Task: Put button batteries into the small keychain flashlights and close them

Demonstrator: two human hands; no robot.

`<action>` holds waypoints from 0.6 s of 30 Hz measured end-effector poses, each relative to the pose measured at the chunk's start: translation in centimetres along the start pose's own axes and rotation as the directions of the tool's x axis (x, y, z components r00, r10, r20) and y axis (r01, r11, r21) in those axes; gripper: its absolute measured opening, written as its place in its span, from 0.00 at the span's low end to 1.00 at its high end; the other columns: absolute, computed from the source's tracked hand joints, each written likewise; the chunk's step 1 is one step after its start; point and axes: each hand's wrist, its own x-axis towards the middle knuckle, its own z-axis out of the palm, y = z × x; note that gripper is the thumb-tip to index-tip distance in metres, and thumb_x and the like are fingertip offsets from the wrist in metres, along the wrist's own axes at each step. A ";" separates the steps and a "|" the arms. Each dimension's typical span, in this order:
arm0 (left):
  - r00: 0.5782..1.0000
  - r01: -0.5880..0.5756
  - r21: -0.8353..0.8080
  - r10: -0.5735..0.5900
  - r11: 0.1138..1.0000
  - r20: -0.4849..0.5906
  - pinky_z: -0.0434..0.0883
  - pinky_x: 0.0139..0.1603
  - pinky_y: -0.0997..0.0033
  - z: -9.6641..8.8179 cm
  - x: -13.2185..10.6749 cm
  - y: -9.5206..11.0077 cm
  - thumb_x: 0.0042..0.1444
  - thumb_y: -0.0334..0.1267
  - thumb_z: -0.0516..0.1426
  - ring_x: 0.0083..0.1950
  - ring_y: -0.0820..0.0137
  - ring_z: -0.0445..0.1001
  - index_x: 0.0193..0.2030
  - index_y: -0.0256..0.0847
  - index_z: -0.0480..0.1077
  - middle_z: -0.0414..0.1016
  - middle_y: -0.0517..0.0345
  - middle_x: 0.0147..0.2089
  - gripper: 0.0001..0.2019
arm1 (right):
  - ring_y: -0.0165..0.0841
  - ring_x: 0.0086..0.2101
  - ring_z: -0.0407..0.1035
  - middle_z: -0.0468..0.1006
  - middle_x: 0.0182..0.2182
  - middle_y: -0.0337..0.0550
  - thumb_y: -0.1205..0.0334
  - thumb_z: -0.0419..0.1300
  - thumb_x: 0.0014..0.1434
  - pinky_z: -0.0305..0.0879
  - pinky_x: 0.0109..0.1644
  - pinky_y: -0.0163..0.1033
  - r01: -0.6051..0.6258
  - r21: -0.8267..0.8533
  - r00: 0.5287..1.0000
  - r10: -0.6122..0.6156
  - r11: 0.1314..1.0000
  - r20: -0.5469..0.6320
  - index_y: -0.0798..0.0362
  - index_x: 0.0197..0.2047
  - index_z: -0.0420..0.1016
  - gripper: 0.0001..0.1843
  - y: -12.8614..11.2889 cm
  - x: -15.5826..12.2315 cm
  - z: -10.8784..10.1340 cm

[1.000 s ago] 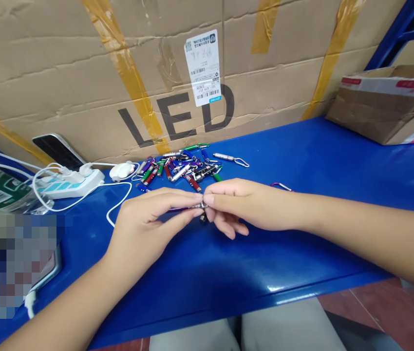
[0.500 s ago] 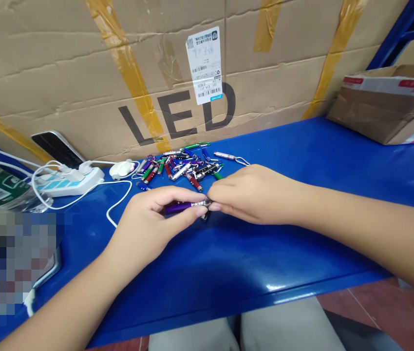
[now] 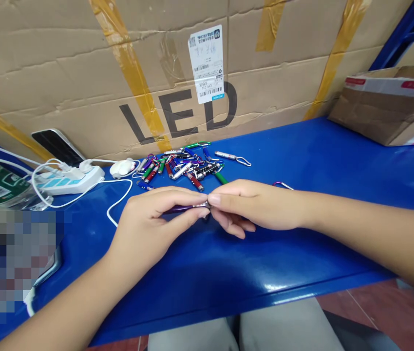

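left hand (image 3: 146, 214): fingers grasping a purple penlight (image 3: 179, 209). right hand (image 3: 254, 204): fingers pinching its metal end (image 3: 201, 205), apparently unfinished. far side: piled penlights (image 3: 182, 171), unheld.

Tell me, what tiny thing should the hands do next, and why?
Perhaps the right hand should gently turn the silvery end of the purple tube while the left hand holds steady: the left hand pinches the tube, and the right fingertips are at that end, partly hiding it.
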 end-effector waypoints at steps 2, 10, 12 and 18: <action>0.997 0.075 -0.030 -0.075 0.997 0.014 0.77 0.44 0.71 0.1 0.1 0.0 0.54 0.41 0.64 0.39 0.68 0.80 0.38 0.45 0.80 0.83 0.59 0.39 0.06 | 0.27 0.22 0.60 0.68 0.21 0.37 0.47 0.37 0.70 0.56 0.30 0.34 0.020 -0.112 0.999 -0.025 0.993 -0.043 0.53 0.28 0.62 0.26 -0.1 0.0 -0.2; 0.970 0.232 -0.067 -0.225 0.970 0.092 0.77 0.45 0.68 0.1 0.6 -0.5 0.53 0.47 0.63 0.41 0.65 0.80 0.40 0.43 0.79 0.82 0.56 0.40 0.12 | 0.29 0.26 0.62 0.72 0.27 0.40 0.53 0.47 0.67 0.51 0.32 0.35 -0.011 -0.632 0.976 -0.128 0.775 -0.174 0.54 0.35 0.69 0.17 -0.4 -0.1 -1.9; 0.964 0.252 -0.044 -0.247 0.967 0.096 0.77 0.47 0.67 0.1 0.6 -0.7 0.52 0.48 0.63 0.42 0.65 0.80 0.41 0.43 0.79 0.82 0.56 0.41 0.14 | 0.29 0.26 0.62 0.72 0.27 0.40 0.53 0.48 0.66 0.50 0.32 0.35 -0.050 -0.699 0.974 -0.121 0.714 -0.193 0.54 0.35 0.71 0.16 -0.9 -0.5 -2.7; 0.974 0.219 0.043 -0.221 0.975 0.055 0.73 0.54 0.65 -0.1 0.5 -1.3 0.55 0.50 0.61 0.49 0.63 0.78 0.48 0.48 0.77 0.80 0.57 0.49 0.16 | 0.30 0.27 0.63 0.74 0.27 0.43 0.48 0.48 0.65 0.51 0.33 0.37 -0.486 -0.710 0.856 0.113 0.509 -0.505 0.58 0.33 0.74 0.24 -1.4 -2.9 -7.7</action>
